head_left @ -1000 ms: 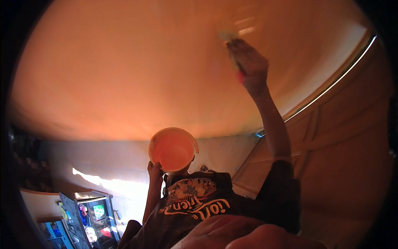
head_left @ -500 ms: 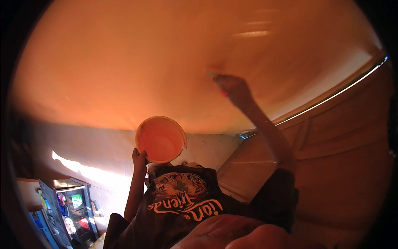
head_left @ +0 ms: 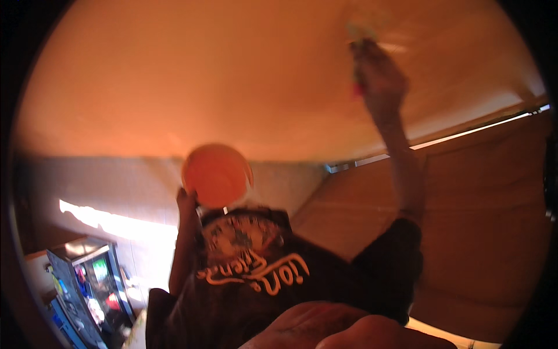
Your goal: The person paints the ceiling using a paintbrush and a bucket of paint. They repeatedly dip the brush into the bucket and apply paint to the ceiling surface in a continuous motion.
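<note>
My left hand (head_left: 186, 200) is closed on the lower left rim of an orange bucket (head_left: 216, 168), held in front of my chest. The bucket tilts so that its inside faces up, and no contents can be made out. High on the right, my right hand (head_left: 381, 75) is raised against a broad orange wall (head_left: 192, 87). Its fingers are closed around a small tool (head_left: 358, 90) with a greenish end at the wall and a pink-red part below the fingers. Motion blurs this tool, and its exact kind cannot be made out.
At the lower left stands a dark open cabinet (head_left: 87, 279) holding coloured items. A bright sunlit strip (head_left: 110, 221) crosses the pale floor. To the right is a brown panelled surface (head_left: 476, 221), with a thin line of light along its upper edge.
My right hand has moved up and to the right along the wall with the tool. The bucket appears slightly higher and further left, still in my left hand. The whole view has shifted a little.
</note>
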